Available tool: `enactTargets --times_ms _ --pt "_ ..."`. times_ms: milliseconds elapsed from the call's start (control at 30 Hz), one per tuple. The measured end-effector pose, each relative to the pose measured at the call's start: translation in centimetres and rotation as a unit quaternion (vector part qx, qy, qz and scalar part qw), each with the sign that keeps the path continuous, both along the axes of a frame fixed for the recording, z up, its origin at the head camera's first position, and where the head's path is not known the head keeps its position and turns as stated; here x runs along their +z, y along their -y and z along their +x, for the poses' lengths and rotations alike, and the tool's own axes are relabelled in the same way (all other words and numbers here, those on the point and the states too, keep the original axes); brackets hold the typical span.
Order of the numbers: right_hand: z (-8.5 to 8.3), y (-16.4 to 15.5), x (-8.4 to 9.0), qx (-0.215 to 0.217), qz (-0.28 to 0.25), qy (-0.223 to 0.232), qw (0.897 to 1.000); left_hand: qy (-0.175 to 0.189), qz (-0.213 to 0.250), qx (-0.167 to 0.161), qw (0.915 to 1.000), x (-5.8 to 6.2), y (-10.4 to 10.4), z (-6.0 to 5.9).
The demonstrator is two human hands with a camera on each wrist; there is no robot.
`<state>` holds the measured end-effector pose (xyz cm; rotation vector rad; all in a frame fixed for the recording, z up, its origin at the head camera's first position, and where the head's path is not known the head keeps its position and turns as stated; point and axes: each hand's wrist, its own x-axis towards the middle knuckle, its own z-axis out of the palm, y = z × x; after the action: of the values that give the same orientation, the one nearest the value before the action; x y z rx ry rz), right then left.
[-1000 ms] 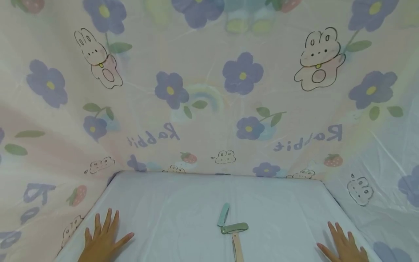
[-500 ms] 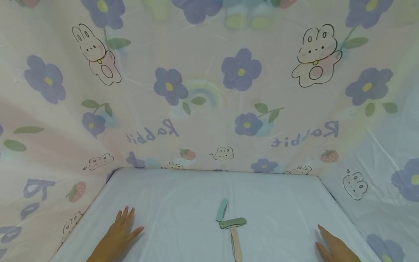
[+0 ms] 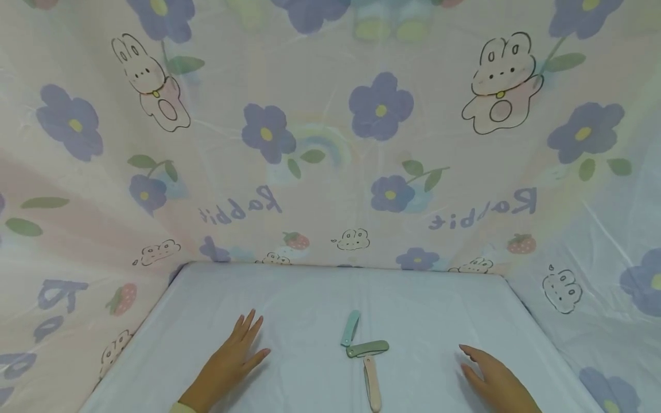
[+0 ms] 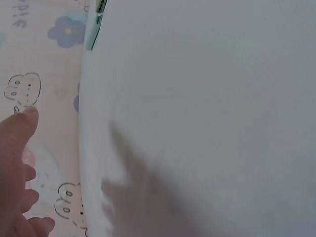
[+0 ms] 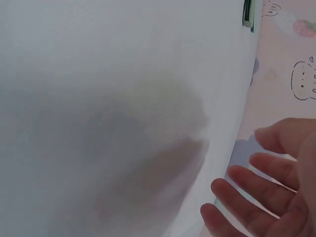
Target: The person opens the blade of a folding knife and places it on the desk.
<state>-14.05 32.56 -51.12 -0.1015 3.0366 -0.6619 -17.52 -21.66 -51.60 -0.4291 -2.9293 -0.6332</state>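
Three slim, handle-shaped folding pieces lie on the white surface in the head view, each with a small rivet at one end. The pale teal piece (image 3: 351, 328) is farthest back. The dark green piece (image 3: 368, 349) lies crosswise, close to its rivet end. Nearer the front is a beige piece (image 3: 372, 383), pointing toward the person. To the left of them my left hand (image 3: 233, 351) hovers, fingers straight and holding nothing. My right hand (image 3: 494, 377) is off to their right, its fingers relaxed and nothing in it. Both hands cast shadows below.
The white-covered table (image 3: 289, 298) carries the three pieces. Behind it and along both sides hangs a curtain (image 3: 320, 189) printed with rabbits, purple flowers and strawberries.
Both hands have moved inward from the table's sides toward the middle. Their spread fingers have drawn closer together. The three pieces keep their places on the table.
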Motion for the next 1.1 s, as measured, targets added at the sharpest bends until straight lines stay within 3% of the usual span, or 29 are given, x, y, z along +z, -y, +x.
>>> enactTargets --times_ms 200,600,933,1100 --pt "-0.5 1.8 -0.2 0.009 -0.007 -0.011 1.0 -0.002 0.003 -0.021 0.9998 -0.4 -2.4 -0.5" --pt "-1.8 4.5 -0.1 0.036 -0.04 -0.03 0.998 -0.112 0.025 -0.062 0.9915 -1.0 -5.3 -0.8" --pt "-4.0 6.5 0.9 0.102 -0.134 -0.037 0.985 -0.099 0.034 -0.091 0.9903 -0.9 -7.5 -1.3" --pt "-5.1 7.4 1.0 0.118 -0.176 -0.016 0.977 -0.071 0.05 -0.102 0.991 -0.9 -8.6 -1.8"
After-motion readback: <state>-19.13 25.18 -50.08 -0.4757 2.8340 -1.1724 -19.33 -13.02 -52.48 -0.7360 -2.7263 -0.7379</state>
